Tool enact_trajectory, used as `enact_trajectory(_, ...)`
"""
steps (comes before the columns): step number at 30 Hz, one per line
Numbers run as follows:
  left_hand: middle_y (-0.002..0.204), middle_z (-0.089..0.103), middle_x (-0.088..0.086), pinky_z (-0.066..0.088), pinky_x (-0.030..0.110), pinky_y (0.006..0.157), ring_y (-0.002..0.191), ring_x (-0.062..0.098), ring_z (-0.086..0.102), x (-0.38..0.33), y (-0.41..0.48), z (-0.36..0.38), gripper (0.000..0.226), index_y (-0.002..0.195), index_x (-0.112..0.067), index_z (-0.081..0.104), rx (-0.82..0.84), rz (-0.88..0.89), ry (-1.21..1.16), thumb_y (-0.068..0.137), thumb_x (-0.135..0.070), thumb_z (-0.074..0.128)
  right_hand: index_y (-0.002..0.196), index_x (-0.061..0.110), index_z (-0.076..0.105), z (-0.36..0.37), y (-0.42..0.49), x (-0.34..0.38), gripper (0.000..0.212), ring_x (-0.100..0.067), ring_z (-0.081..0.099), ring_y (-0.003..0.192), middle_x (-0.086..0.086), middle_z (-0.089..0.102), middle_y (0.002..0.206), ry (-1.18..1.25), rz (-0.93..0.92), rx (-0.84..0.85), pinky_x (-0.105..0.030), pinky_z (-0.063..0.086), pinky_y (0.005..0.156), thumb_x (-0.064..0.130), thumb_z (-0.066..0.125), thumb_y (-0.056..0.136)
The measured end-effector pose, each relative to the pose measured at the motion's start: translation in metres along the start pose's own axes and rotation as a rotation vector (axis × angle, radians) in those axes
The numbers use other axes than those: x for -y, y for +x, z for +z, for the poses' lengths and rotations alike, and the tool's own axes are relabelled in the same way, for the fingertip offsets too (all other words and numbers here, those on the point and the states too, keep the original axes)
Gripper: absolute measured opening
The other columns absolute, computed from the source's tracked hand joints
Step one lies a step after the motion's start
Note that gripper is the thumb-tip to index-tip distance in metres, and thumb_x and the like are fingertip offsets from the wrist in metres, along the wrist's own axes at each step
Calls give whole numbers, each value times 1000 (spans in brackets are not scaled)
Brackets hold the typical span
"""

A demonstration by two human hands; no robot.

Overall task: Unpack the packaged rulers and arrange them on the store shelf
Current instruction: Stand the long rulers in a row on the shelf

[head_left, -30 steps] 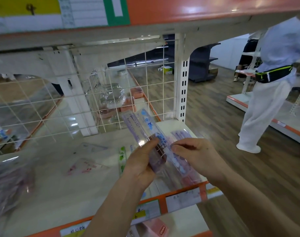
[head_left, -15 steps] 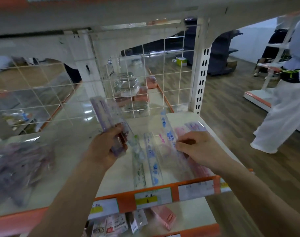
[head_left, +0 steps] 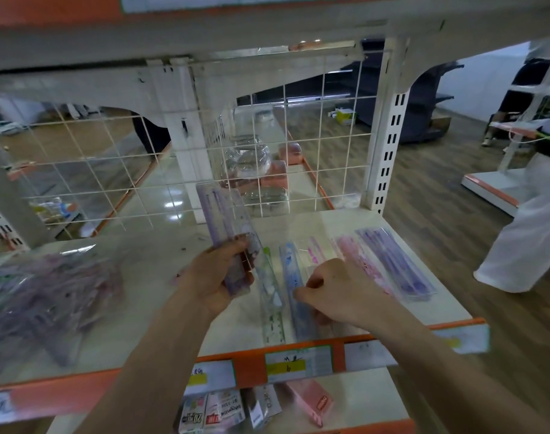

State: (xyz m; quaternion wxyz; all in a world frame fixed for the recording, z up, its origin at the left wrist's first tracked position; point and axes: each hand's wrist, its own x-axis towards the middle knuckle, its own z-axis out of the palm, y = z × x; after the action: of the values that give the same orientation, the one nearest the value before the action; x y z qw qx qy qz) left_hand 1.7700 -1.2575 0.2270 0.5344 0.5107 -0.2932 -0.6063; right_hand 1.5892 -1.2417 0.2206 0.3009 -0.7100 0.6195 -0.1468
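Grips, with the left hand (head_left: 217,277), a bundle of purple rulers (head_left: 223,227) at centre frame: fingers wrapped round the lower end, upper end tilted up and to the left toward the wire grid (head_left: 302,136).

Holds the right hand (head_left: 339,289) just to the right, fingers curled over the near part of the blue ruler (head_left: 288,261) and the clear pink-printed ruler (head_left: 314,250). Cannot tell whether pinching one of them or only resting on it.

Shows a row laid on the shelf (head_left: 148,264), side by side and running front to back: green ruler (head_left: 272,308), blue, clear pink-printed, then pink ruler (head_left: 358,258) and purple ruler (head_left: 399,264) toward the right of the frame.

Leaves a clear bag of packed rulers (head_left: 42,296) at the left edge, well apart from the row.

Judged step: arranging, partly done, with unpacking of the bag yet to come.

Next move, as judged: free the right hand, draw one ruler off the bundle, lay it parallel to the row with its near end toward the orange price strip (head_left: 251,368). Keep the bundle squeezed; slick plastic probably slides.
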Motion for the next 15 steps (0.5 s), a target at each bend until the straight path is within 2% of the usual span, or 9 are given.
enact_trajectory(3,55,60,2,42,21,41,44,13,54,2,-2,7,11,82,-12,64,6,-20,7,90,-10,57,74,13,63,-4,-9,-1,35,-17,66,69,-2,68,72,-100,-69,-121,-35,56,73,44,54,89)
enact_trajectory(6,60,63,6,39,22,49,51,17,54,7,-4,23,9,73,-12,70,85,-50,5,81,-12,66,77,13,62,-13,-15,-1,33,-19,64,74,-4,67,79,154,-124,-237,-35,53,75,41,52,89)
enact_trajectory(8,64,64,8,41,24,51,55,19,55,10,-6,37,11,69,-13,73,125,-64,-12,79,-11,69,78,19,65,-15,-17,0,23,-15,64,73,-1,67,77,307,-146,-225,-31,53,75,39,57,87)
enact_trajectory(10,58,61,5,39,21,42,47,15,54,12,-10,51,11,73,-11,69,167,-79,-42,83,-9,66,78,24,67,-17,-19,-1,9,-9,64,69,3,67,73,406,-158,-219,-23,53,68,28,63,86)
enact_trajectory(12,56,60,3,37,20,40,42,12,53,12,-14,62,7,77,-11,68,185,-89,-57,84,-10,66,78,24,68,-21,-21,-6,12,-3,60,59,5,65,67,523,-138,-206,-14,48,56,18,62,88)
enact_trajectory(15,60,57,4,35,20,39,44,13,50,13,-13,69,4,85,-10,69,210,-100,-57,83,-12,67,82,18,71,-27,-26,-16,15,-3,56,57,3,62,63,682,-88,-149,-16,45,54,16,59,90)
